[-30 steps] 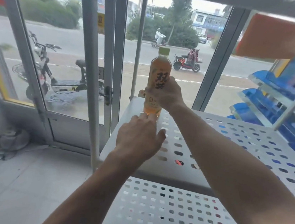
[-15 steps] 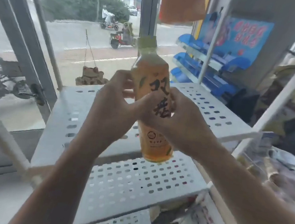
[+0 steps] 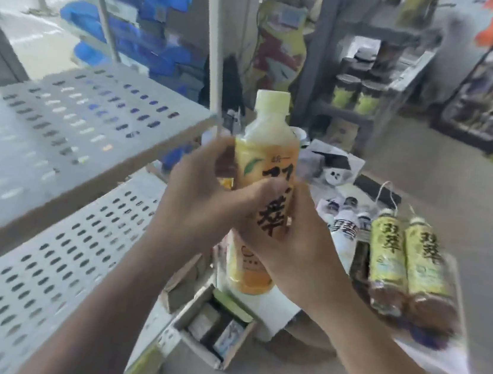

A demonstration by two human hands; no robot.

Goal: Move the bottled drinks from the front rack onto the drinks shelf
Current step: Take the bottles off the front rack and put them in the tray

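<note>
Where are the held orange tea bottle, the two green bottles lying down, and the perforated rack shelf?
Orange tea bottle (image 3: 269, 158): head view, upper label.
Green bottles (image 3: 386, 253): head view, left one's label.
Perforated rack shelf (image 3: 61, 120): head view, upper tier's top.

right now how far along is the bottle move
Nothing shows as shelved yet. In hand: both the left hand and right hand grip one orange tea bottle, off the perforated rack. Left: placing it; two green bottles lie beyond, to the right.

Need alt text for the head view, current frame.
Both hands, left hand and right hand, grip an upright orange tea bottle beside a perforated metal rack. Two green-labelled bottles lie to the right; image is motion-blurred.
</note>
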